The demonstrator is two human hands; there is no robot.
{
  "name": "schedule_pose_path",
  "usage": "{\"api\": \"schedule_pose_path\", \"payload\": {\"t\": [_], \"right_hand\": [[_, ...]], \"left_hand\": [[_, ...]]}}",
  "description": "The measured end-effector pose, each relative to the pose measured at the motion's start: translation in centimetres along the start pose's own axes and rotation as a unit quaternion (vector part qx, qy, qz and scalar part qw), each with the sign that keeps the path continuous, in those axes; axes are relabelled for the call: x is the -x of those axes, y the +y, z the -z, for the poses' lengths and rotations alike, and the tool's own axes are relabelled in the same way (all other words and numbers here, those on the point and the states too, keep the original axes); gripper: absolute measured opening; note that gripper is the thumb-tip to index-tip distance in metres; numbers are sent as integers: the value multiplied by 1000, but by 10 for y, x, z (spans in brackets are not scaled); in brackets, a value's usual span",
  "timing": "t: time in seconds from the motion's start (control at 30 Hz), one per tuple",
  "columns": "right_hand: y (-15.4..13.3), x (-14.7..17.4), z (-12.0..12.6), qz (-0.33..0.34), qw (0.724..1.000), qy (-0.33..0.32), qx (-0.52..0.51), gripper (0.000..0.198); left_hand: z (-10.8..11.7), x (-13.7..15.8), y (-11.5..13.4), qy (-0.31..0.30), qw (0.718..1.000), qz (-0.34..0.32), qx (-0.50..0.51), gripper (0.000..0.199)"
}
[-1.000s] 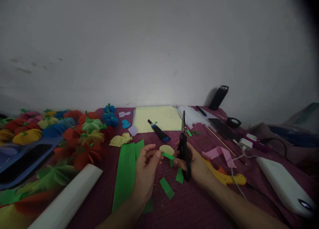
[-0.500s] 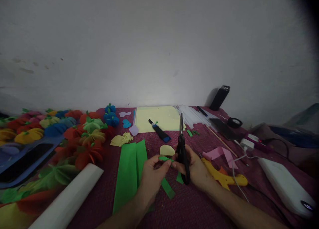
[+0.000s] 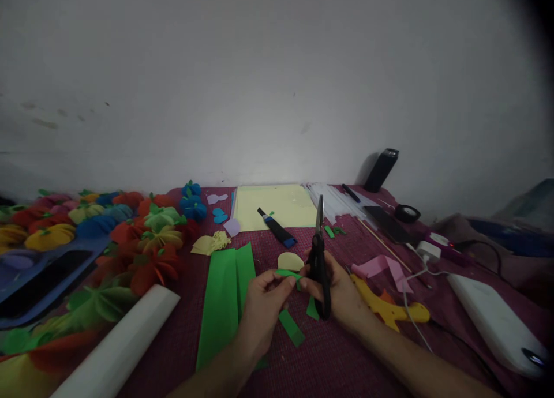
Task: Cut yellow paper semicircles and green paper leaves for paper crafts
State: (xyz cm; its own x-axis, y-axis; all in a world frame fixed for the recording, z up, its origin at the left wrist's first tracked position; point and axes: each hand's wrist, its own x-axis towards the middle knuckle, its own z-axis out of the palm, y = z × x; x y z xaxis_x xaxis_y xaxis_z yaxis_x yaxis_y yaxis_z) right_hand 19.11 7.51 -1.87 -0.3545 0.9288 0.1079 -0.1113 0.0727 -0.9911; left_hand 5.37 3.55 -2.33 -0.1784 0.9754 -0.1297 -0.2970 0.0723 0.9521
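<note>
My left hand (image 3: 265, 305) pinches a small piece of green paper (image 3: 289, 273) between thumb and fingers. Black scissors (image 3: 319, 262) are held in my right hand (image 3: 340, 294), their blades upright and pointing away from me. The right fingertips also touch the end of the green piece. Just beyond the fingers lies a pale yellow paper shape (image 3: 290, 262). A green paper strip (image 3: 291, 329) and a small green scrap (image 3: 312, 309) rest on the cloth below my hands. To the left are folded green sheets (image 3: 220, 300).
Many colourful paper flowers (image 3: 156, 265) and a white roll (image 3: 121, 340) fill the left. Yellow sheets (image 3: 246, 205) with a box cutter (image 3: 277, 228) lie ahead. At right are a yellow glue gun (image 3: 389, 308), pink paper (image 3: 383, 268), a white power bank (image 3: 493, 323) and a black bottle (image 3: 381, 170).
The scissors have tilted slightly to the right. The green piece between my fingertips has turned a little and now bends down at its right end.
</note>
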Motion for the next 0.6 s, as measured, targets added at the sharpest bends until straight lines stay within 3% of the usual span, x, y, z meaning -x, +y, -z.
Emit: {"api": "schedule_pose_path", "payload": {"t": [0.33, 0.43, 0.6], "right_hand": [[-4, 1, 1, -6, 1000, -8, 10, 41], [-15, 4, 7, -14, 997, -68, 45, 39], [-25, 14, 9, -68, 969, -228, 62, 48]], "left_hand": [[3, -1, 4, 11, 1000, 6, 28, 19], [9, -5, 13, 51, 995, -6, 88, 21], [17, -10, 28, 80, 977, -11, 197, 24]]}}
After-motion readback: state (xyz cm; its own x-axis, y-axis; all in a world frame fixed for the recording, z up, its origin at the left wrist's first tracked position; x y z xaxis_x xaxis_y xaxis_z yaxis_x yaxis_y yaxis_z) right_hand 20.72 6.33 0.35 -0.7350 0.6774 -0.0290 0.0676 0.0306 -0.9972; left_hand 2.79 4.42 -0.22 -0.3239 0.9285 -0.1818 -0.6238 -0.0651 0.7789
